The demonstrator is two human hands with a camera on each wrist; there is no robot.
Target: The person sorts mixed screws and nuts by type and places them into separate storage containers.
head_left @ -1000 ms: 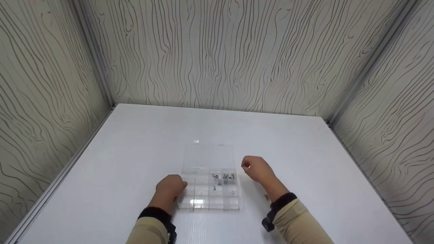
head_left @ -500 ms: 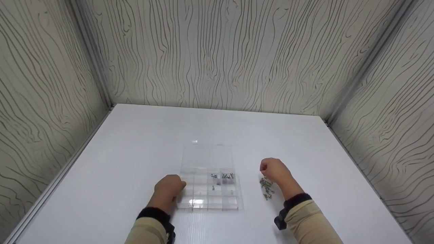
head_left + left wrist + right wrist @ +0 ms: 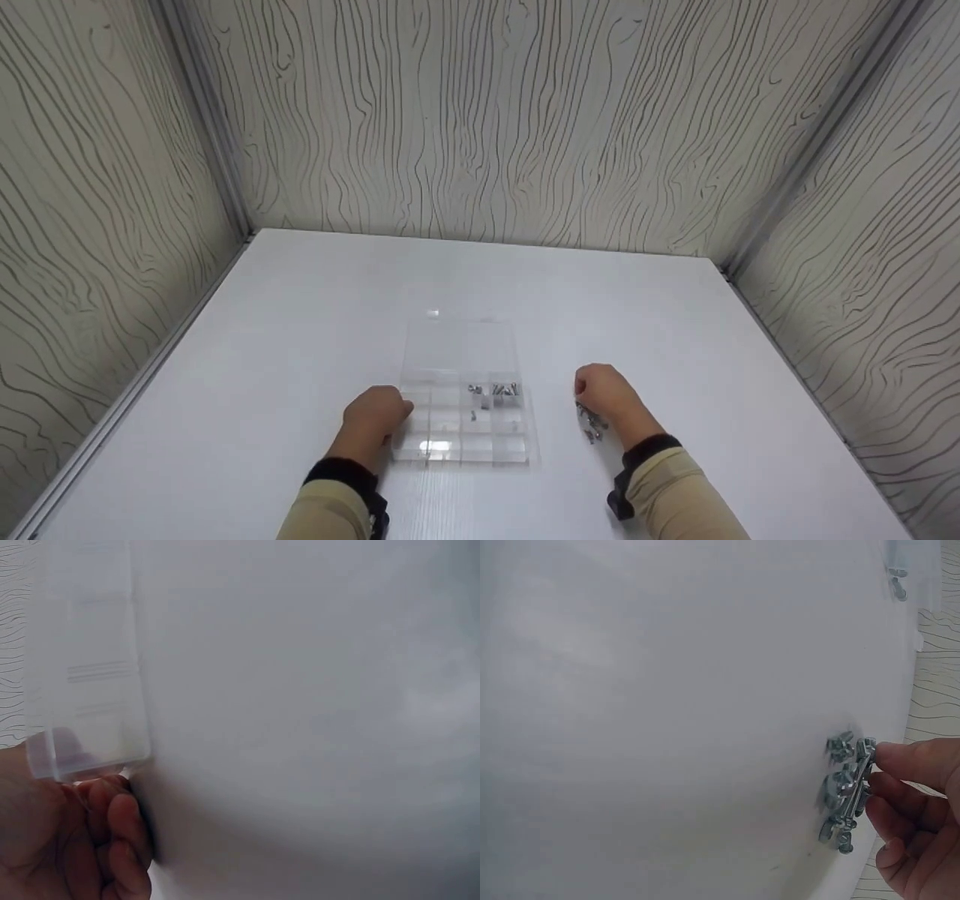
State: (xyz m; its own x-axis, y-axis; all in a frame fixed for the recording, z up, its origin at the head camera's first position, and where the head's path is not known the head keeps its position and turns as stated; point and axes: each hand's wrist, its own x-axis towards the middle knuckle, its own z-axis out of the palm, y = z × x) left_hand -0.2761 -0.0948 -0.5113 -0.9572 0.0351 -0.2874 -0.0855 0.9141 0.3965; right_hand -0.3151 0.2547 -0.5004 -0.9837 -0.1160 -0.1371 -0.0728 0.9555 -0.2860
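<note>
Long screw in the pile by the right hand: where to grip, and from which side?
Probably pinch the long screw mid-shank, across its length, from above on the right hand's side. In the right wrist view its slim, straight shank shows towards that side; most other small hardware crowds the opposite one.

The box [image 3: 478, 448] is clear, smooth plastic, so shiny that it catches the light. The little screws [image 3: 853, 795] are shiny metal. From where I stand, the table [image 3: 330, 300] looks smooth with a soft shine, the back wall [image 3: 465, 120] looks dull and wood-patterned, and the sleeves [image 3: 686, 495] are dull, wrinkly cloth.
</note>
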